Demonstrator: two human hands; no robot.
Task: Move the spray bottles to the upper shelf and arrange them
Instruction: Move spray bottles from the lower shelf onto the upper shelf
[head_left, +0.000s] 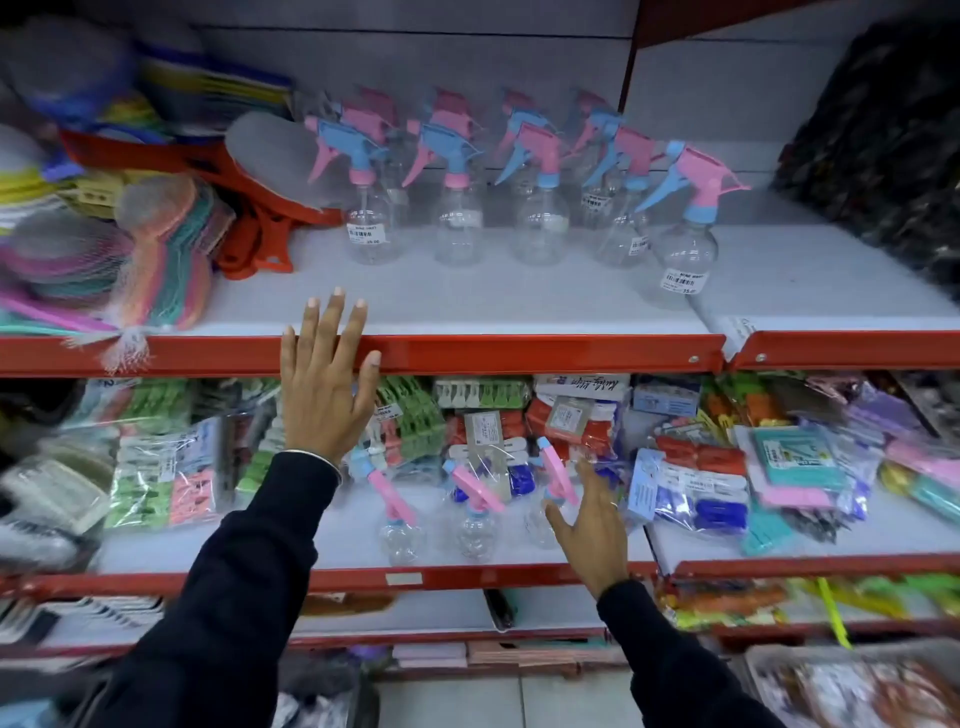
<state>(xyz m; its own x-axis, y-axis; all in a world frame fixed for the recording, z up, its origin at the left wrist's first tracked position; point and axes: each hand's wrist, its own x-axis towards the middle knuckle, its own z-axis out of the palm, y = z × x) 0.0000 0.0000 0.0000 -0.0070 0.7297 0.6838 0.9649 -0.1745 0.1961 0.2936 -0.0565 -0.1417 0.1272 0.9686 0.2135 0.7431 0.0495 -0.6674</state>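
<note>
Several clear spray bottles with pink and blue trigger heads stand in rows on the upper shelf (467, 301); the nearest one (685, 244) stands apart at the right front. Three more spray bottles stand on the lower shelf (519, 564): a left one (397, 525), a middle one (475, 519) and a right one (556, 483). My left hand (324, 384) is spread flat over the upper shelf's red front edge, holding nothing. My right hand (589, 525) is open with fingers apart, just right of the right lower bottle, partly hiding it.
Netted brushes (156, 260) and an orange item (260, 208) crowd the upper shelf's left. A dark bundle (883, 145) fills its right. Bagged clothespins (415, 426) and packets (701, 483) lie behind and beside the lower bottles.
</note>
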